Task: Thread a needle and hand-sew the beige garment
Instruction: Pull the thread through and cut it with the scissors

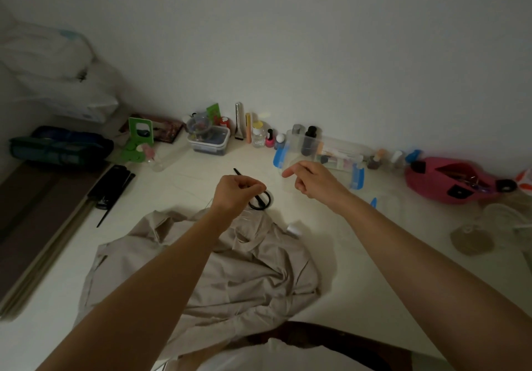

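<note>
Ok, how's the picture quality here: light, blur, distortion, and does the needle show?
Head view: dim and underexposed, the table brightest around the scissors; wide-angle distortion bows the wall edge and stretches the forearms; the left edge is soft; no needle can be made out in the left hand or right hand.

Read the clock from the bare patch of table (288,206) just right of the black scissors (260,199), which lie close at 9. From 12 to 1 the clear clip box (325,155) blocks you, and a row of bottles (259,137) lines the wall at 11. The white spool (294,228) sits close at 6; the beige garment (218,270) fills 6 to 8. A clear lid with a blue clip (374,203) lies at 3, the pink pouch (449,180) beyond it. You have open tabletop at 10 and from 4 to 5
</note>
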The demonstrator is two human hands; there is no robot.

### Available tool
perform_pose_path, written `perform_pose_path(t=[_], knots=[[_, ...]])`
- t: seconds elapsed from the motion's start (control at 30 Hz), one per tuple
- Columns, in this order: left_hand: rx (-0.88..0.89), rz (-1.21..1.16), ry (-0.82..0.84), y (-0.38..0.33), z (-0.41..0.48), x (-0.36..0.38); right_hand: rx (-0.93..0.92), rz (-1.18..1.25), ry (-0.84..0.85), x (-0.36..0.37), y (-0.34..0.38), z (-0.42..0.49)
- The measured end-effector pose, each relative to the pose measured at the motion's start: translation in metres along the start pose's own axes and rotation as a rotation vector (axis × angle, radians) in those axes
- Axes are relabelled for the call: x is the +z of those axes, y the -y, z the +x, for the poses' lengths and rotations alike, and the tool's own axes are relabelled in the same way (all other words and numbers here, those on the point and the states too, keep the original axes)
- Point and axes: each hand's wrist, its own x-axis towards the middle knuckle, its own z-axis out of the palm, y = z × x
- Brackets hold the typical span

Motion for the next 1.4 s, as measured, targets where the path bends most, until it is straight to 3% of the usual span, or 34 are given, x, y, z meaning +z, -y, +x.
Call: perform_pose_path(t=[0.3, 0.53, 0.87, 1.4], knots=[[-0.030, -0.111, -0.014, 0.002, -0.002, -0.001, 0.031, -0.028, 0.040, 0.002, 0.002, -0.002], [-0.032, -0.192, -0.031, 0.005, -0.004, -0.007, 0.073, 0.160, 0.064, 0.011, 0.003, 0.003], [-0.052, -0.220, -0.043, 0.003, -0.013, -0.023, 0.109, 0.140, 0.358, 0.025, 0.012, 0.012], [-0.054, -0.237, -0.018, -0.005, -0.029, -0.043, 0.174, 0.139, 0.301, 0.048, 0.024, 0.026]])
